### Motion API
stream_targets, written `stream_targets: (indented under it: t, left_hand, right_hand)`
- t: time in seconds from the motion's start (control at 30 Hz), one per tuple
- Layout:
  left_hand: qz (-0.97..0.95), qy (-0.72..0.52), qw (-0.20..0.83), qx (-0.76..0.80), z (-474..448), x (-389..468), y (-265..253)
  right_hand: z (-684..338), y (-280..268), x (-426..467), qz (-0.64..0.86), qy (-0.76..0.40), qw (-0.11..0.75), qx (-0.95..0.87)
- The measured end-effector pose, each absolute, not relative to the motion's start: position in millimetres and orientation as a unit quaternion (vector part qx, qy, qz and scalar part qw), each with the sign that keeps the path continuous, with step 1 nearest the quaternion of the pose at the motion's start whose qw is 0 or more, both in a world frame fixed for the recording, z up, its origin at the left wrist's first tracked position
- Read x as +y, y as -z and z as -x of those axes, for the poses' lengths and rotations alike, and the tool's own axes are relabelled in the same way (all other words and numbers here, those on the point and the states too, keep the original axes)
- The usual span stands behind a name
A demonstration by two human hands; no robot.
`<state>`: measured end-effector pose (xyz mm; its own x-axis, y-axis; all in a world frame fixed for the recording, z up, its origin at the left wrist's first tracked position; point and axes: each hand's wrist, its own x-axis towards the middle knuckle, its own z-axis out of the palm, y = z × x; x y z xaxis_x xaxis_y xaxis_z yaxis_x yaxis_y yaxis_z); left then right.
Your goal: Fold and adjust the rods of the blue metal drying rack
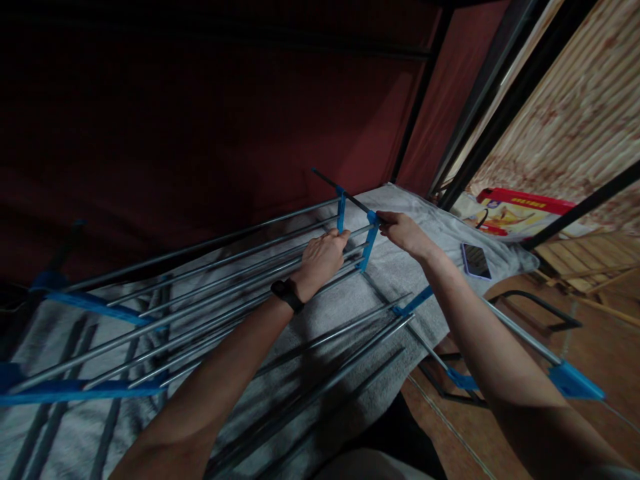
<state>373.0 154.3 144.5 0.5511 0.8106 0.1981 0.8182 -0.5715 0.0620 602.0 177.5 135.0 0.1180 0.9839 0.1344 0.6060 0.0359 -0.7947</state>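
Note:
A rack of metal tubes (200,275) with blue plastic connectors lies before me, partly assembled. My left hand (324,259), a black band on its wrist, is closed over the tubes near their far end, its fingertips partly hidden. At that end, a dark tube (327,179) passes through the tops of two blue end pieces. My right hand (403,233) grips the near end of this dark tube, just beside the closer blue end piece (369,248). Two more blue brackets (103,308) hold the tubes at the left.
Beneath everything is a grey blanket (380,303). Loose tubes (345,367) and another blue connector (417,301) lie nearer me. A phone (476,261) rests at the right. Beyond are a red-and-yellow box (525,210), a wooden slatted piece (585,257) and a dark red wall (300,120).

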Motion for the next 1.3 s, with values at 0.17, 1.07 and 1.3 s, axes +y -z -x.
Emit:
stream_targets:
  t: [0.17,1.07,1.3]
  left_hand:
    - [0.884,0.082,0.06,-0.457,-374.5,150.9,-142.2]
    - [0.895,0.085,0.043,-0.436,-371.6,156.2,-143.2]
    - [0.897,0.095,0.027,-0.431,-371.6,158.6,-142.8]
  right_hand:
    - [-602.3,-135.7,177.6,0.651,-0.257,0.368,-0.613]
    - [-602.5,-134.0,175.6,0.649,-0.256,0.374,-0.61]
    - [-604.3,-131.7,175.2,0.643,-0.245,0.371,-0.624]
